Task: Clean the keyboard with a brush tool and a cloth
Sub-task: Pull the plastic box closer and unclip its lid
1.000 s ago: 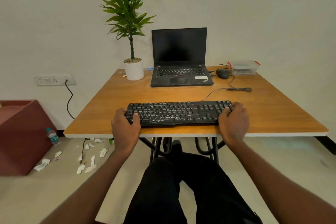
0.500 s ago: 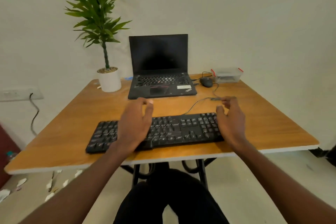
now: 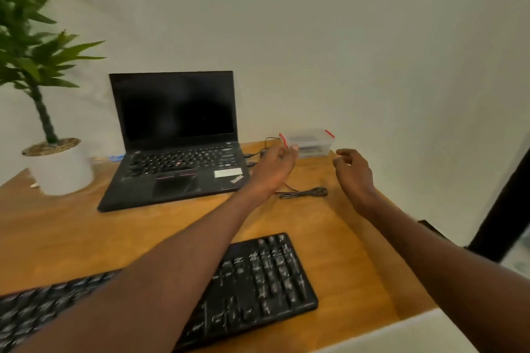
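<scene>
A black keyboard [image 3: 258, 281] lies near the front edge of the wooden table [image 3: 71, 238], partly under my left forearm. At the back right stands a clear plastic box [image 3: 312, 142] with red clips. My left hand [image 3: 275, 166] is stretched out just left of the box, its fingertips at the box's left end, holding nothing. My right hand [image 3: 354, 172] hovers just right of the box with loosely curled fingers, empty. No brush or cloth is in view.
An open black laptop [image 3: 175, 149] sits at the back middle. A potted plant [image 3: 57, 163] stands at the back left. A bundled black cable [image 3: 304, 192] lies between my hands. A dark mouse is mostly hidden behind my left hand.
Both hands left the keyboard and moved forward to either side of the clear box. The view swung forward and to the right, so the keyboard now lies low in the frame.
</scene>
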The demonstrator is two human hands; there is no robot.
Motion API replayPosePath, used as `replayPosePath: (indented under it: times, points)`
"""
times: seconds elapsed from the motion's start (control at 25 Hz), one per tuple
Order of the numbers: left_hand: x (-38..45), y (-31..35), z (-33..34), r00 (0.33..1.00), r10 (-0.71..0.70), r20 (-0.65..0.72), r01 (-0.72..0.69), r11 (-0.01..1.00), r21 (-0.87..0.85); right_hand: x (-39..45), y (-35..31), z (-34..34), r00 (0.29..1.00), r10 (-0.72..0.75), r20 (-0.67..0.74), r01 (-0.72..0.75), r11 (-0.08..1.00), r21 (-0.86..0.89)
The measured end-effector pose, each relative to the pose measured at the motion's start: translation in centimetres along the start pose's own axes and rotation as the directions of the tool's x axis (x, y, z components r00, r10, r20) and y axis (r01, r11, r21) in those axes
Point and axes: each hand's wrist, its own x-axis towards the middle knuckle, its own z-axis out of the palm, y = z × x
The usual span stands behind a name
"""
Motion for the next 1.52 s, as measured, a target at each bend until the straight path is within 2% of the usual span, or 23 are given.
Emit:
replayPosePath:
  times: [0.2,0.4,0.52,0.6,0.72,0.84,1.0,1.16,1.28,1.4,1.52]
  points:
    - [8.9,-0.8,2.2,0.993,-0.076,-0.087,0.087,0.986,0.14,9.4,2.2,0.6,0.995,0.032,0.099,-0.028,0.999,-0.039]
    - [12.6,-0.9,3.8,0.984,-0.155,-0.09,0.172,0.961,0.217,14.6,2.8,3.9,0.968,0.112,0.223,-0.146,0.979,0.14]
    - [12.3,0.0,4.3,0.977,-0.193,-0.09,0.206,0.963,0.171,14.7,3.1,5.0,0.976,0.149,0.156,-0.172,0.974,0.146]
    - [10.5,0.9,4.5,0.973,-0.197,-0.117,0.205,0.977,0.063,12.8,2.7,4.3,0.983,0.154,0.099,-0.169,0.972,0.166]
    - [5.0,2.9,5.0,0.98,-0.134,-0.148,0.138,0.99,0.014,7.8,2.0,1.4,0.994,0.105,-0.009,-0.101,0.977,0.188]
    - [-1.8,4.5,5.6,0.987,-0.051,-0.149,0.044,0.998,-0.054,1.7,1.4,-2.5,0.986,0.127,-0.111,-0.1,0.97,0.22]
    - [-11.1,5.8,7.3,0.99,0.033,-0.139,-0.033,0.999,-0.001,-6.7,1.3,-7.1,0.964,0.179,-0.194,-0.129,0.961,0.245]
    - [-17.5,6.2,8.5,0.986,0.0,-0.168,0.002,1.0,0.016,-13.4,1.7,-10.3,0.962,0.194,-0.193,-0.153,0.965,0.212]
    - [-18.7,5.6,8.5,0.982,-0.006,-0.189,0.043,0.98,0.195,-15.7,1.5,-11.6,0.974,0.189,-0.124,-0.165,0.969,0.182]
    - [-18.2,5.0,7.7,0.989,0.02,-0.148,0.034,0.936,0.352,-15.4,1.2,-11.6,0.993,0.114,-0.037,-0.108,0.987,0.119]
    - [-16.8,4.2,6.4,0.992,0.042,-0.122,0.011,0.914,0.405,-14.4,1.3,-11.2,0.997,0.081,-0.016,-0.079,0.992,0.095]
